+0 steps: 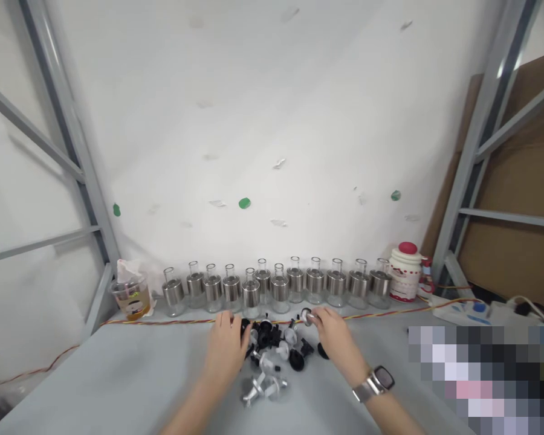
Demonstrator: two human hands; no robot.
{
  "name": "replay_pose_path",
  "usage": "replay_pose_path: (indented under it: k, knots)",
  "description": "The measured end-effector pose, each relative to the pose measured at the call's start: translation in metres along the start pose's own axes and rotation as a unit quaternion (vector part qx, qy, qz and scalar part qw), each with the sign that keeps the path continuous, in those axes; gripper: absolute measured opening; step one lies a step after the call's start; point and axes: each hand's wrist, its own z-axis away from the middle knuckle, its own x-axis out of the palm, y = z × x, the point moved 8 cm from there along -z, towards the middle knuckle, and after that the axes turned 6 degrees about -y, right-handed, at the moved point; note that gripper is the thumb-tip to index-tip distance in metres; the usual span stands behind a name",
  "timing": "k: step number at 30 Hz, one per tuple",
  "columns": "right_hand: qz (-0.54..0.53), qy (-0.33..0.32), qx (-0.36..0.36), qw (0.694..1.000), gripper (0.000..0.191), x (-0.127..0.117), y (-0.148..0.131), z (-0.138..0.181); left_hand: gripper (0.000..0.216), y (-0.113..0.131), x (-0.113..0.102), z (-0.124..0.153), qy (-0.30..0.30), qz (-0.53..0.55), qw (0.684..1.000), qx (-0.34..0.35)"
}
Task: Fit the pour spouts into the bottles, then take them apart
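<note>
My right hand (338, 338), with a watch on its wrist, pinches a small round pourer top (306, 316) with a pale, shiny rim. It is held just above the right side of a pile. My left hand (226, 345) is at the pile's left edge, fingers curled in beside black parts; what it grips is mostly hidden. The pile mixes black plastic tops (296, 360) and clear or whitish ones (283, 350). Nearer me lie clear tops (254, 389). Behind the hands stands a row of glass bottles (251, 291) with metal sleeves and uncapped necks.
A red and yellow twisted wire (172, 322) runs along the table (131, 374) in front of the bottles. At left stands a plastic cup (133, 297) of amber liquid; at right, a white jar (405, 275) with a red lid and a power strip (462, 311).
</note>
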Motion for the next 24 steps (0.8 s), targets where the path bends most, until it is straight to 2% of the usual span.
replay_pose_path:
  k: [2,3,7,11,14,16,19,21,24]
  knots:
    - [0.181,-0.001,-0.047,0.982,0.019,0.003,-0.004,0.002,0.031,0.001,0.008,0.002,-0.033,-0.036,0.999,-0.008]
    - [0.231,-0.014,-0.057,0.971,0.022,0.007,-0.003,0.003,0.032,0.001,0.010,0.003,-0.040,-0.045,0.998,-0.010]
    - [0.287,-0.027,-0.064,0.955,0.025,0.013,-0.004,0.008,0.033,-0.002,0.008,0.003,-0.032,-0.056,0.998,-0.020]
    - [0.330,0.002,-0.062,0.942,0.027,0.006,-0.014,0.011,0.033,-0.005,0.001,0.003,0.000,-0.046,0.998,-0.029]
    - [0.287,0.005,-0.076,0.955,0.028,0.008,-0.028,0.012,0.029,-0.001,-0.007,0.005,0.043,-0.017,0.999,-0.014]
    - [0.220,-0.038,-0.104,0.969,0.032,0.022,-0.040,0.010,0.026,0.001,-0.011,0.006,0.064,0.004,0.998,-0.006]
    - [0.156,-0.126,-0.145,0.969,0.033,0.053,-0.060,0.006,0.021,0.002,-0.012,0.008,0.078,0.022,0.997,0.004]
    - [0.151,-0.149,-0.133,0.968,0.030,0.070,-0.064,-0.001,0.020,0.001,-0.011,0.008,0.085,0.026,0.996,0.004]
    - [0.147,-0.150,-0.081,0.974,0.023,0.090,-0.059,-0.015,0.019,-0.004,-0.007,0.008,0.085,0.032,0.996,-0.008]
